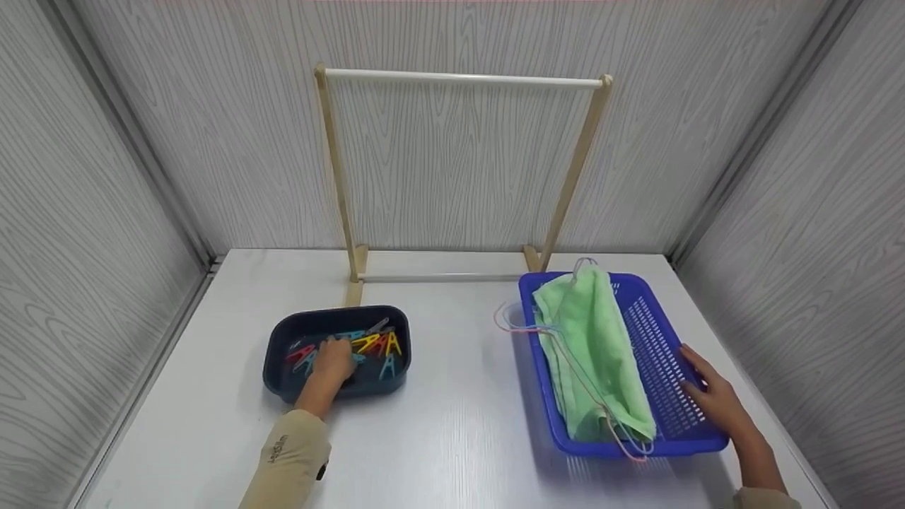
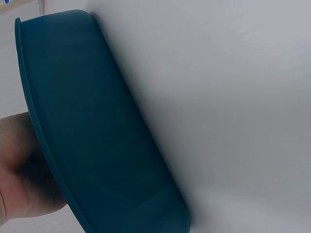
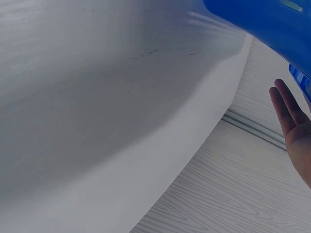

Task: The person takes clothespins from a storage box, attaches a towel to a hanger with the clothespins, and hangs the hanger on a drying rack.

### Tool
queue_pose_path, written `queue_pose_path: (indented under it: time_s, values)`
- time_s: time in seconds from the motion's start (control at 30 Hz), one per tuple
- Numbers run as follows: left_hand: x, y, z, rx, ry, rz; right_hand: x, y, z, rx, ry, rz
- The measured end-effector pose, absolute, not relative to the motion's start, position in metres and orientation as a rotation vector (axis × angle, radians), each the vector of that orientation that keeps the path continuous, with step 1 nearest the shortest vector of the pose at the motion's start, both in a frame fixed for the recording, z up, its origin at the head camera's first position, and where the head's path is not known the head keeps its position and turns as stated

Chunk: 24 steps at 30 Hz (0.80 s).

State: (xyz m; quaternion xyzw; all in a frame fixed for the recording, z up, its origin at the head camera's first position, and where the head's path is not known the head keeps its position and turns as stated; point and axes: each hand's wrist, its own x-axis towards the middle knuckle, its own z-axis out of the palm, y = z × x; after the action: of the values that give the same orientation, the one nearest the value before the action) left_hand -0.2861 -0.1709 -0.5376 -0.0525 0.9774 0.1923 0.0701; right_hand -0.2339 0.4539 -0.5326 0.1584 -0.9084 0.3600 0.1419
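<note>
My left hand (image 1: 334, 360) reaches into a dark blue tub (image 1: 283, 382) of clothespins (image 1: 366, 343) in red, yellow, blue and grey. Its fingertips are hidden among the pins, and in the left wrist view the tub's wall (image 2: 97, 116) covers them. At the right side of a blue plastic basket (image 1: 640, 283) is my right hand (image 1: 717, 399), touching the rim with its thumb over the edge. Two straight fingers (image 3: 286, 104) of it show beside the basket in the right wrist view. A green towel (image 1: 594, 339) lies folded in the basket, with thin wire hangers (image 1: 576, 371) on it.
Behind the tub and basket stands a wooden rack with a white top bar (image 1: 459, 78). Its right foot is close to the basket's back edge. Grey wood-grain walls (image 1: 799, 233) enclose the white table (image 1: 452, 424) at the back and both sides.
</note>
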Motion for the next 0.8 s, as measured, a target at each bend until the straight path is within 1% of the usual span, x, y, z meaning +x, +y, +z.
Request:
queue_pose_path:
  time_s: [0.27,0.43,0.53,0.8]
  values:
    - [-0.2889,-0.1779,-0.5376,-0.260,2.962,1.070,-0.2336,0.4528,-0.5318,0.446,-2.631,1.043]
    - [-0.2881,-0.1797,-0.5399,-0.274,2.976,1.328,-0.2338,0.4512,-0.5307,0.420,-2.664,1.032]
    - [-0.2884,-0.1795,-0.5407,-0.267,2.972,1.409,-0.2336,0.4511,-0.5301,0.409,-2.678,1.039]
    - [-0.2927,-0.1770,-0.5405,-0.259,2.930,1.452,-0.2353,0.4537,-0.5301,0.371,-2.725,1.037]
